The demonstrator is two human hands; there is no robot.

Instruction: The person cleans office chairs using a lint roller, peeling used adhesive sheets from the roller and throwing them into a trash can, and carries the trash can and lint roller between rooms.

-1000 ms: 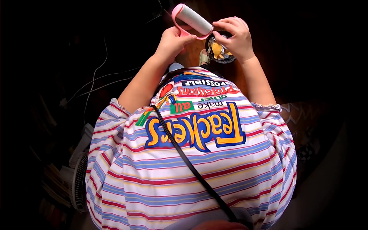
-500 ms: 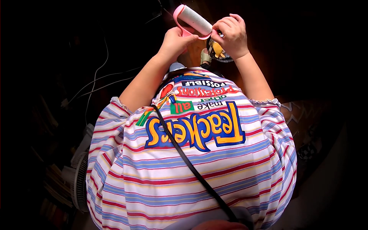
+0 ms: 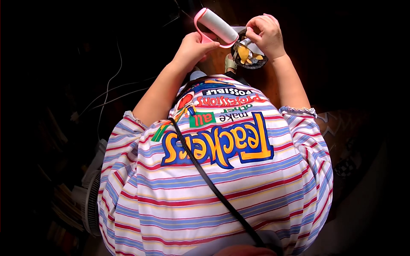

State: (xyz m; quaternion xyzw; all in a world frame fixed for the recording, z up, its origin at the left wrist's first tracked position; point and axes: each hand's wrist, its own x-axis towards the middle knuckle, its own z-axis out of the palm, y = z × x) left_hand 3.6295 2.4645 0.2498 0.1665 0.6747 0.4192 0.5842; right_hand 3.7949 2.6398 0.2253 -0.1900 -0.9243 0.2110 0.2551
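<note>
Gripping the roller (image 3: 218,24) by its pink handle (image 3: 206,39) in the closed left hand (image 3: 193,48), at top centre of the frame. Pinching, in the right hand (image 3: 265,34), a white strip (image 3: 240,29) stretched out from the roller's right end. Looking down into a dark bin (image 3: 253,66), right of top centre; containing yellow pieces (image 3: 243,53) and white pieces (image 3: 256,48), heaped together. Standing just right of a pale shoe (image 3: 230,63).

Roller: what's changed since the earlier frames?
Right hand moved right, away from the end of the roller; a pale strip now stretches between them. Roller shifted slightly down in the picture. Left hand still grips it.
</note>
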